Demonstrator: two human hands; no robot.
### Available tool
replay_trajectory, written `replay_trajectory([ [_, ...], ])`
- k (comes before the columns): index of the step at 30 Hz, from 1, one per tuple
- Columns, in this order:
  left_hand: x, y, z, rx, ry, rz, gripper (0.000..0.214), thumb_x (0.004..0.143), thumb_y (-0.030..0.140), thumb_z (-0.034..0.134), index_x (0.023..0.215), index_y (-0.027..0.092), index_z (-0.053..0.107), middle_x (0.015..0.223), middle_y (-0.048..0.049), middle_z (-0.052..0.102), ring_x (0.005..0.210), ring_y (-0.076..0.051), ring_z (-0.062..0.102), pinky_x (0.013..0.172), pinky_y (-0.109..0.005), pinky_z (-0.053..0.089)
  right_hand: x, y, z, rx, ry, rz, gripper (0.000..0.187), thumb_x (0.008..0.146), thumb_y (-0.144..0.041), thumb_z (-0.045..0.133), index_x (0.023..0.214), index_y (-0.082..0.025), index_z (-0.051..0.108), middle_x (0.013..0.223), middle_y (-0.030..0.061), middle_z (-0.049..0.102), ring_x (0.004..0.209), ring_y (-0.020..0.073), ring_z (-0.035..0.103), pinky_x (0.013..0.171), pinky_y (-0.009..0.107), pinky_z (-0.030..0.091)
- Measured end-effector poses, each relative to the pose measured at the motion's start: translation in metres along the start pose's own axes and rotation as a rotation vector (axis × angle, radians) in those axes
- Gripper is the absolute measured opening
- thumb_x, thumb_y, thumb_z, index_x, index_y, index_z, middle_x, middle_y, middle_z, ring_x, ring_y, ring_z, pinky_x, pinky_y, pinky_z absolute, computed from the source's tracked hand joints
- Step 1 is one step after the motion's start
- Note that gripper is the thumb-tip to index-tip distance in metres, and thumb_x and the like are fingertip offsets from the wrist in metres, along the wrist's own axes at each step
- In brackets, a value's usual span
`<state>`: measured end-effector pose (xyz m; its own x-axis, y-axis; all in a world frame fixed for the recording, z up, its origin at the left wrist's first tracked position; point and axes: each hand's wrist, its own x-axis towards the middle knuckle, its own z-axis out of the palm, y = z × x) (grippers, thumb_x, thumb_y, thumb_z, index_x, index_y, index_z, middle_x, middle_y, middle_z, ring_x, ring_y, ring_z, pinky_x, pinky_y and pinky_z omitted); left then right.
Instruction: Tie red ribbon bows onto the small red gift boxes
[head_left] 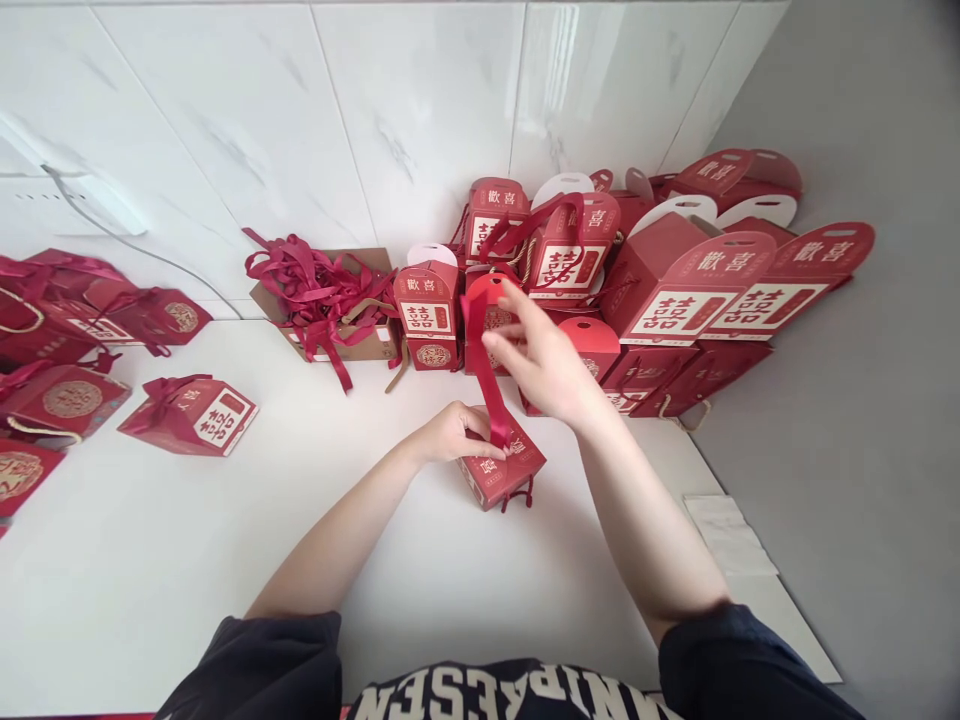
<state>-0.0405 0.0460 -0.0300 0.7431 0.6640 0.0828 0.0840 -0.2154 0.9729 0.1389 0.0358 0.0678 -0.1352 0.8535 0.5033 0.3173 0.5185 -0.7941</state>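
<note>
My left hand (pixel 459 436) is closed on the top of a small red gift box (pixel 517 462), its thumb and fingers pinching the folded top where a ribbon crosses it. From that spot a dark red satin ribbon (pixel 491 395) rises upward to my right hand (pixel 536 360). My right hand is above and beyond the box, its fingertips on the upper part of the ribbon; the exact grip is partly hidden. Thin dark red cord ends stick out at the box's near right side. The box lies tilted on the white tabletop (pixel 360 540).
A cardboard box (pixel 382 335) heaped with red ribbons (pixel 322 290) stands against the tiled wall. Several red gift boxes (pixel 675 310) are stacked at the back right. More finished-looking boxes (pixel 71 400) lie at the left, with one beribboned box (pixel 196 415) apart. A grey wall (pixel 847 400) borders the right.
</note>
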Motion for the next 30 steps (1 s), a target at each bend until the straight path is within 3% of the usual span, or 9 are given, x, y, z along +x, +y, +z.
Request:
replay_trajectory([
  [2, 0.001, -0.001, -0.001, 0.023, -0.006, 0.026, 0.022, 0.07, 0.034, 0.083, 0.076, 0.014, 0.079, 0.089, -0.0105, 0.074, 0.087, -0.021, 0.068, 0.082, -0.031, 0.054, -0.014, 0.013, -0.002, -0.091, -0.121, 0.043, 0.046, 0.094, -0.035, 0.056, 0.138, -0.023, 0.049, 0.135, 0.0121, 0.055, 0.099, 0.0193, 0.065, 0.082, 0.034, 0.052],
  [4, 0.002, -0.003, -0.002, 0.049, -0.027, 0.049, 0.02, 0.072, 0.033, 0.082, 0.078, 0.014, 0.079, 0.085, -0.0102, 0.073, 0.087, -0.02, 0.067, 0.082, -0.031, 0.053, -0.035, 0.023, -0.008, -0.199, -0.227, 0.114, 0.028, 0.098, -0.036, 0.047, 0.116, -0.02, 0.063, 0.109, 0.008, 0.066, 0.087, 0.0179, 0.064, 0.077, 0.033, 0.05],
  [6, 0.003, -0.003, -0.003, 0.066, -0.045, 0.072, 0.019, 0.073, 0.033, 0.082, 0.079, 0.015, 0.08, 0.083, -0.0106, 0.074, 0.088, -0.02, 0.067, 0.084, -0.032, 0.053, -0.057, 0.03, -0.014, -0.293, -0.269, 0.182, 0.034, 0.1, -0.039, 0.041, 0.087, -0.019, 0.065, 0.079, 0.0028, 0.063, 0.07, 0.0165, 0.058, 0.068, 0.031, 0.045],
  [8, 0.003, -0.002, -0.003, 0.065, -0.049, 0.079, 0.019, 0.073, 0.033, 0.081, 0.08, 0.015, 0.08, 0.085, -0.0115, 0.074, 0.088, -0.021, 0.066, 0.085, -0.034, 0.053, -0.074, 0.038, -0.02, -0.315, -0.253, 0.229, 0.035, 0.099, -0.04, 0.043, 0.078, -0.019, 0.062, 0.074, 0.0017, 0.059, 0.069, 0.0163, 0.054, 0.065, 0.03, 0.042],
  [12, 0.003, 0.001, -0.003, 0.045, -0.061, 0.077, 0.02, 0.074, 0.034, 0.081, 0.082, 0.015, 0.081, 0.087, -0.0126, 0.075, 0.091, -0.022, 0.066, 0.086, -0.035, 0.053, -0.092, 0.049, -0.022, -0.131, -0.303, 0.313, 0.028, 0.095, -0.043, 0.052, 0.089, -0.021, 0.068, 0.095, 0.0054, 0.061, 0.086, 0.0179, 0.059, 0.069, 0.029, 0.045],
  [15, 0.003, 0.001, -0.004, 0.04, -0.067, 0.069, 0.02, 0.073, 0.035, 0.081, 0.081, 0.016, 0.08, 0.088, -0.0117, 0.075, 0.093, -0.022, 0.067, 0.086, -0.033, 0.054, -0.095, 0.052, -0.012, 0.04, -0.309, 0.339, 0.024, 0.091, -0.043, 0.059, 0.099, -0.024, 0.072, 0.116, 0.0078, 0.059, 0.11, 0.0216, 0.057, 0.09, 0.036, 0.046],
  [18, 0.002, 0.0, -0.005, 0.068, -0.05, 0.034, 0.021, 0.071, 0.035, 0.082, 0.075, 0.015, 0.079, 0.084, -0.0098, 0.074, 0.084, -0.02, 0.067, 0.079, -0.03, 0.054, -0.094, 0.054, 0.003, 0.226, -0.277, 0.348, 0.024, 0.087, -0.036, 0.065, 0.108, -0.027, 0.071, 0.133, 0.0078, 0.052, 0.13, 0.0238, 0.047, 0.11, 0.041, 0.035],
  [24, 0.001, -0.003, -0.005, 0.051, -0.037, -0.001, 0.023, 0.069, 0.035, 0.083, 0.074, 0.013, 0.078, 0.08, -0.008, 0.074, 0.079, -0.019, 0.067, 0.075, -0.029, 0.053, -0.089, 0.052, 0.023, 0.391, -0.168, 0.435, 0.013, 0.081, -0.032, 0.067, 0.09, -0.023, 0.07, 0.136, 0.0077, 0.053, 0.129, 0.0259, 0.05, 0.113, 0.043, 0.033],
  [30, 0.002, -0.005, -0.005, 0.051, -0.056, 0.024, 0.022, 0.07, 0.034, 0.083, 0.071, 0.013, 0.078, 0.076, -0.0074, 0.073, 0.075, -0.018, 0.066, 0.074, -0.029, 0.053, -0.09, 0.05, 0.017, 0.468, -0.265, 0.406, 0.011, 0.078, -0.022, 0.065, 0.089, -0.023, 0.067, 0.143, 0.0061, 0.05, 0.135, 0.0264, 0.045, 0.113, 0.043, 0.033],
])
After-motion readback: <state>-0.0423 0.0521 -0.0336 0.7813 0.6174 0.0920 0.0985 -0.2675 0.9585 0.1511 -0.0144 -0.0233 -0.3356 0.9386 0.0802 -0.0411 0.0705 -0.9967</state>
